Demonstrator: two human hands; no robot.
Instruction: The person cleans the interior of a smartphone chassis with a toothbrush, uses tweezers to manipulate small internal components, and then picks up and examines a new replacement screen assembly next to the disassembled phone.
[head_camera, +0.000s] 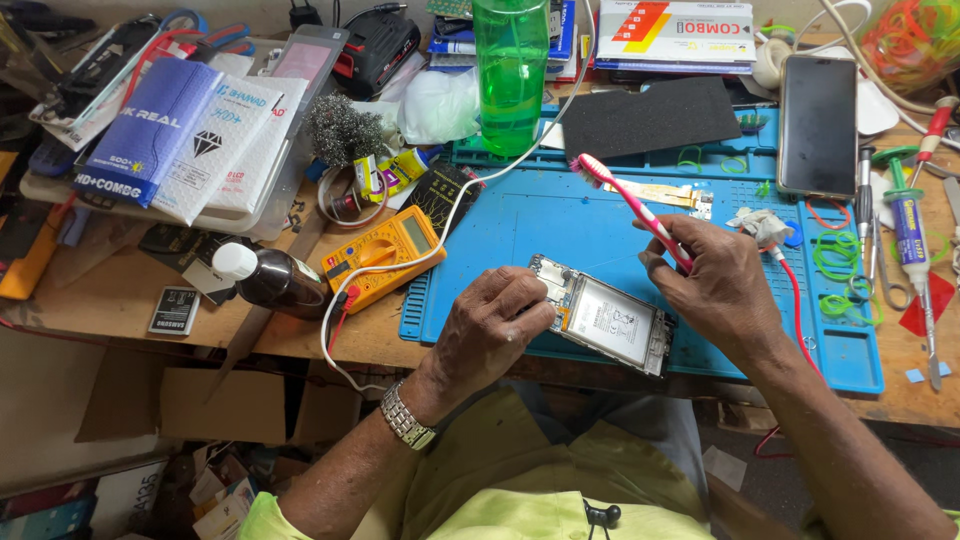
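Head view shows us bent over a blue mat (500, 225) on a crowded bench. Our left hand (490, 325) clamps the top end of an opened phone (605, 315), fingers curled over its edge and thumb on the exposed board. The phone lies flat on the mat's near edge, back cover off, its white battery facing up. Our right hand (715, 285) is closed around the handle of a pink toothbrush (630, 205), held like a pen with the bristles raised up and left, clear of the phone. We judge the phone light and stiff but fragile: the bare board and connectors want no pressure, so the frame edges are the place to grip. The brush is light, its handle smooth plastic. Beside the left hand sit a yellow multimeter (385, 255) and a dark bottle (270, 280); a green bottle (510, 70) stands behind. A second phone (818, 125) lies at the mat's far right corner, possibly switched off, though glare makes that hard to tell.
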